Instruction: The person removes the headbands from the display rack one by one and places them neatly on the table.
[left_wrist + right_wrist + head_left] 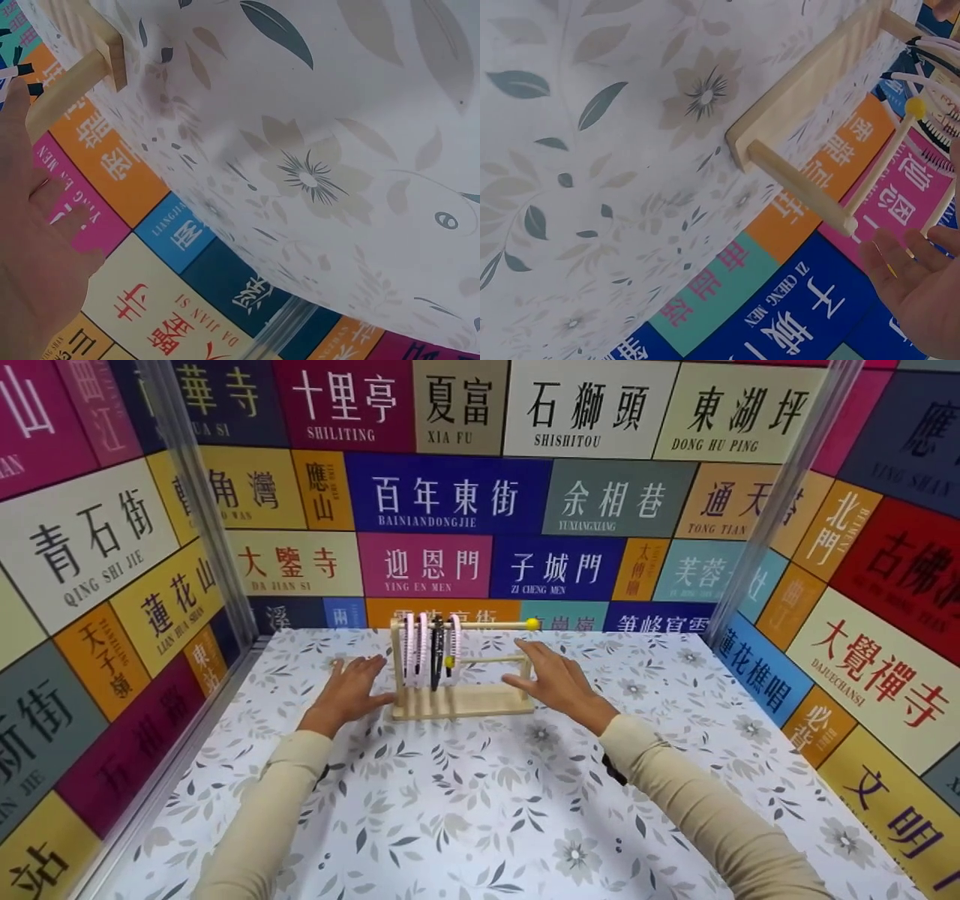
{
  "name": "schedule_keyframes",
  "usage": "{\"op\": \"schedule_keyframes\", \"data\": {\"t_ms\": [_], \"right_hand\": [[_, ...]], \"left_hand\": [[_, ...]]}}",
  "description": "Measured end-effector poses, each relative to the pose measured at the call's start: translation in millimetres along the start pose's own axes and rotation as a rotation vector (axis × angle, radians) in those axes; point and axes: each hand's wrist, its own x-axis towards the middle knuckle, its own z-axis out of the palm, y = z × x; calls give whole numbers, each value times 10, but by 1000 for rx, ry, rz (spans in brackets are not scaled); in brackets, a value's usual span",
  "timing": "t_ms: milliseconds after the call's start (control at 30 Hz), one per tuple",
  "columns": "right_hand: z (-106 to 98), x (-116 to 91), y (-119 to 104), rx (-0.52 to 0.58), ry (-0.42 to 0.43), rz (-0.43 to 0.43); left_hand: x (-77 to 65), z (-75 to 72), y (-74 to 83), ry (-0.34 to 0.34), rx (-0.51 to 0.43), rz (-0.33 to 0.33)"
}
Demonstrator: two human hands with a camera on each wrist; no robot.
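Note:
A wooden rack (480,702) stands towards the back of the table, with two horizontal rods. Several headbands hang at its left side, among them a pink headband (422,649), a black headband (436,656) and another pink headband (456,639) with dark teeth. One yellow ball (532,624) caps the upper rod; a second yellow ball (915,108) ends the lower one. My left hand (351,695) is beside the rack's left end, fingers extended, thumb near the base. Beside the short right post, my right hand (559,682) has its fingers spread and holds nothing.
White cloth with grey leaves and flowers covers the table (465,810). Behind it and at both sides rise panels (450,495) of coloured signs with Chinese characters. Metal corner posts (772,495) join the panels.

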Motion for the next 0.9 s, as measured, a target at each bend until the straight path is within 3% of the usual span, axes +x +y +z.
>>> {"op": "schedule_keyframes", "data": {"t_ms": [567,900], "right_hand": [[192,103,-242,80,51,-15],[295,230,-398,95,98,-73]], "left_hand": [[41,166,-1,56,-40,63],[53,262,7,31,-96,49]]}}
